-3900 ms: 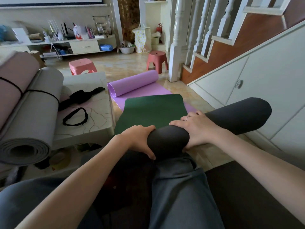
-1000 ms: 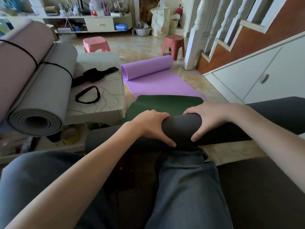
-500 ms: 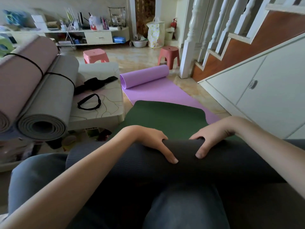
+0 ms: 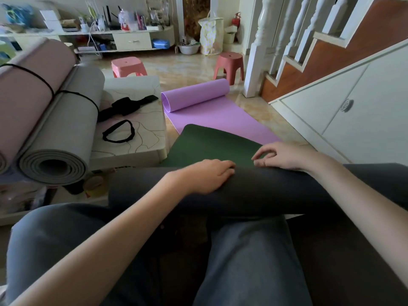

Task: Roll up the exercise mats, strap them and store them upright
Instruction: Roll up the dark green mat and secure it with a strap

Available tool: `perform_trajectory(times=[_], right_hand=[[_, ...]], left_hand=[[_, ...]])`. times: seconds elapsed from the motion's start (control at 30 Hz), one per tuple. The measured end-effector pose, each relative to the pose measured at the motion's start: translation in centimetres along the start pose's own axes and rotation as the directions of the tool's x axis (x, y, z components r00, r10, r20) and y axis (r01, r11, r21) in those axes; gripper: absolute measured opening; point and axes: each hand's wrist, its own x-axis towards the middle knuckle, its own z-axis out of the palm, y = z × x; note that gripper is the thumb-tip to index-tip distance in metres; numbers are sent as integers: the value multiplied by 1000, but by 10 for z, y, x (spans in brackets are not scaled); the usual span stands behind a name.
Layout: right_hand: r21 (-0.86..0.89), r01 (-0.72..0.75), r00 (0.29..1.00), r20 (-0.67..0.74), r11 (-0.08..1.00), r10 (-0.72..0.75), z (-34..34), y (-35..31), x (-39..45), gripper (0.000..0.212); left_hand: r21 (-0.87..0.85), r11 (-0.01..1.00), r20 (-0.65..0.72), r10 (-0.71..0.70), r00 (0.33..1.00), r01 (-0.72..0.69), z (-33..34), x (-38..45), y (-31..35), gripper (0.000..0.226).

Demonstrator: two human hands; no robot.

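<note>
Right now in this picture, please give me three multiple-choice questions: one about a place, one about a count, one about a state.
1. Where does the loose black strap loop lie?
A. on the low white table
B. on the purple mat
C. on a stool

2. How many rolled mats bound with black cord lie at the left?
A. one
B. two
C. four

3. How is the purple mat?
A. fully rolled
B. fully flat
C. rolled at its far end only

Answers:
1 A, the loop rests on the tabletop beside another black strap.
2 B, one pink and one grey roll lie side by side.
3 C, the near part lies flat on the floor.
</note>
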Motion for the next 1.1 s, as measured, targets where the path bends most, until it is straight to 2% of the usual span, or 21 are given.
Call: perform_trajectory(times=[0.07,0.13,0.17,0.23,0.33,0.43,0.47,0.5,0.53,0.6,0.67,0.73,0.8,0.9,0.97,1.1], right_hand=[[-57,64,990,-124,996,-71,13,2,6,10],[-169,93,976,-178,981,-124,22,1,9,15],[-190,86,965,-227,978,-129,24,1,10,15],[-228,97,911,-371,969,-178,25,1,9,13],[-380,122,775,-541,917,-328,27,-1,2,16],[-495,129,709,-560,859,-428,42,-3,-14,41],[-517,136,707,-547,845,-448,49,-4,-20,51],[-546,128,727,-516,828,-453,57,-4,-27,60],[-572,109,778,-460,813,-428,62,-2,-33,72],[-641,102,904,-260,761,-340,60,1,-43,99],[-702,101,961,-114,705,-251,53,1,-49,120],[-741,62,971,-111,669,-213,50,-1,-49,129],[-750,38,975,-116,661,-188,49,-4,-42,129],[-726,73,974,-96,684,-206,39,-2,-27,126],[-676,104,977,-68,729,-203,30,0,-20,126],[-650,144,981,-3,746,-193,19,-2,-16,122]], left_hand=[[134,990,-12,35,999,-33,14,-11,2,86],[257,965,-51,73,996,-58,24,-18,-2,115],[312,948,-87,94,992,-63,26,-18,-5,122],[328,943,-142,107,984,-55,27,-12,-9,123],[271,961,-115,87,990,-53,19,2,-7,119],[171,984,-50,60,997,-51,7,11,-11,116],[129,991,-17,42,999,-40,2,14,-14,115],[91,995,18,25,1000,-26,-2,16,-17,114],[61,998,44,13,999,-16,-6,18,-20,114],[28,1000,54,12,998,-14,-8,20,-24,113],[8,1000,37,26,999,-26,-8,21,-23,114],[44,999,29,8,1000,-9,-4,19,-18,120],[157,985,10,-72,997,69,1,14,-11,134],[380,917,-115,-84,990,122,13,3,-4,147],[471,875,-179,-30,983,112,19,-3,-8,143],[472,876,-216,4,976,101,20,-5,-14,131]])
